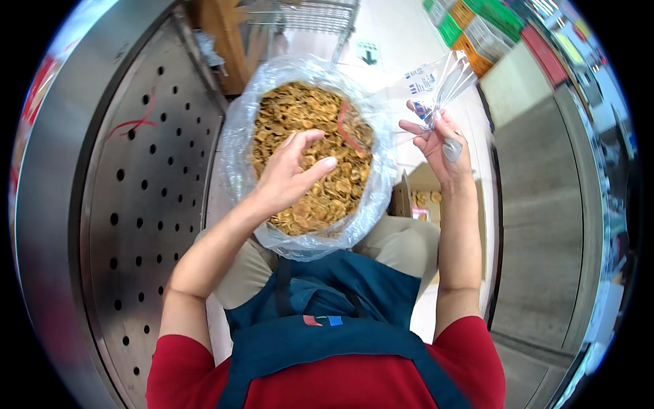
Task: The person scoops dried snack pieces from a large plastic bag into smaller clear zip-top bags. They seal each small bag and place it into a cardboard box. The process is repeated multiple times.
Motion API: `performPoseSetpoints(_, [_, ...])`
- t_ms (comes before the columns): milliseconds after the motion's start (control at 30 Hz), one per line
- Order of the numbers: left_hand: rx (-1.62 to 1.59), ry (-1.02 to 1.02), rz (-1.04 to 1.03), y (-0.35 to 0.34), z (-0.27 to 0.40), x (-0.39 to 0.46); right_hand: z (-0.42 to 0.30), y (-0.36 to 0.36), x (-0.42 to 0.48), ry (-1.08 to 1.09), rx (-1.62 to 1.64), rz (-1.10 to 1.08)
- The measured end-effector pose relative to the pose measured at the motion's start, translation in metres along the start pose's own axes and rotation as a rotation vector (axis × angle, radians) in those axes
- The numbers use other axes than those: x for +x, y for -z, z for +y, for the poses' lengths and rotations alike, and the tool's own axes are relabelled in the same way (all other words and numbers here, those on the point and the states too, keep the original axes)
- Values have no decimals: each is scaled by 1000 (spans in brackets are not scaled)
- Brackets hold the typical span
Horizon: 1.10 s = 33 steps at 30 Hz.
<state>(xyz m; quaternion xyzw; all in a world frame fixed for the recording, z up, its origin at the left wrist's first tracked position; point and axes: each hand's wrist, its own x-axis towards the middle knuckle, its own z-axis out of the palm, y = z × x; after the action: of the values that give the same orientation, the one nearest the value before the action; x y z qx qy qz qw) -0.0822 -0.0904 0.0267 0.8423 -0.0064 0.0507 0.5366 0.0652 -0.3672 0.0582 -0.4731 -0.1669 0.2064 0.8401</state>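
A large clear plastic bag stands before me, its rim folded outward. Brown dried slices fill it. Over them hovers my left hand, thumb and fingers apart, with nothing in it. My right hand, to the right of the big bag, pinches the gathered part of a small clear plastic bag with blue printing. That bag fans out above the fingers. A red strip lies at the right side of the slices.
A cardboard box with a few slices and a pink-and-white packet stands by my right knee. A perforated metal panel is at left, a grey cabinet at right. Ahead are a wire rack and stacked plastic crates.
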Motion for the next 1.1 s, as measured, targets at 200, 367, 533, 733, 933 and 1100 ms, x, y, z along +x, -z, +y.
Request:
performPoseSetpoints(200, [-555,220,45,19,-9,23,34,-22,42,-82,259,-182])
performPoseSetpoints(367, [-683,208,263,19,-44,39,69,-23,52,-265,-124,124])
performPoseSetpoints(533, [-423,166,431,25,-84,49,91,-14,52,51,-807,435])
performPoseSetpoints(733, [-316,101,438,1,-71,45,134,-63,27,96,-924,10])
performPoseSetpoints(933, [303,-184,283,-1,-55,25,144,-88,10,-52,-811,-137])
performPoseSetpoints(1100, [343,-233,206,-15,-35,24,177,-64,16,-103,-424,-167])
